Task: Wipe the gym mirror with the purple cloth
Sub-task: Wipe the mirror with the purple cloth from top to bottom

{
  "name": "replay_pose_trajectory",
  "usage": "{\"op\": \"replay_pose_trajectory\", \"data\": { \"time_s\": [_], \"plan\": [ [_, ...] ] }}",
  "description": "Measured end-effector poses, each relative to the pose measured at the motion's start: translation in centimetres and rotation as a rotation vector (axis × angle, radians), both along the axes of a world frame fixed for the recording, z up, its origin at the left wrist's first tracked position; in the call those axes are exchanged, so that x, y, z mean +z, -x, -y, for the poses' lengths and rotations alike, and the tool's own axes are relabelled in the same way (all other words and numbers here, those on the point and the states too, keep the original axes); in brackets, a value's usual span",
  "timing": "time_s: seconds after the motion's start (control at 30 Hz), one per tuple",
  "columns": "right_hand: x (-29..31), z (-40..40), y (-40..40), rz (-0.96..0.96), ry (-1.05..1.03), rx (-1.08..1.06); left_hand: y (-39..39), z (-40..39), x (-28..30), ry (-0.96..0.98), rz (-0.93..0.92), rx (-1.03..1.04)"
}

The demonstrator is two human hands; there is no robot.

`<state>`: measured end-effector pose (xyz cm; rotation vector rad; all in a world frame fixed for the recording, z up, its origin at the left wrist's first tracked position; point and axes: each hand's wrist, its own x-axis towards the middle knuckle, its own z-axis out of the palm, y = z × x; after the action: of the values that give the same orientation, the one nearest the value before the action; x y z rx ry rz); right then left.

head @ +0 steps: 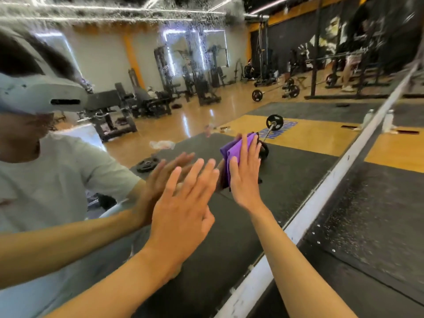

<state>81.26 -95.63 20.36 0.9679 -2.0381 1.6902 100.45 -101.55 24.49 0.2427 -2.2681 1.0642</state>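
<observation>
1. Nearest the camera, at lower centre of the frame, my left hand [183, 203] is raised with its fingers straight and spread, holding nothing; whether the fingertips touch the glass I cannot tell.
2. Just right of it, at centre frame, my right hand [246, 171] lies flat with straight fingers, pressing the folded purple cloth [228, 152] against the gym mirror [160, 111].
3. Running diagonally from lower centre to upper right, a white frame strip [321, 191] borders the glass.
4. Along the top of the frame, droplets and streaks speckle the mirror.
5. Farther off, in the reflection at right of centre, a barbell [274, 123] lies on the floor, with weight machines [197, 88] behind it at upper centre.
</observation>
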Motion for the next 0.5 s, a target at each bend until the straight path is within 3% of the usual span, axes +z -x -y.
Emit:
{"op": "replay_pose_trajectory", "data": {
  "time_s": [0.13,0.5],
  "plan": [
    [-0.7,0.5,0.5,0.082,0.117,-0.054,1.9,0.3,4.7,0.025,-0.091,0.032],
    [-7.6,-0.3,7.8,0.465,0.173,-0.123,2.2,2.1,4.4,0.209,-0.072,0.081]
  ]
}}
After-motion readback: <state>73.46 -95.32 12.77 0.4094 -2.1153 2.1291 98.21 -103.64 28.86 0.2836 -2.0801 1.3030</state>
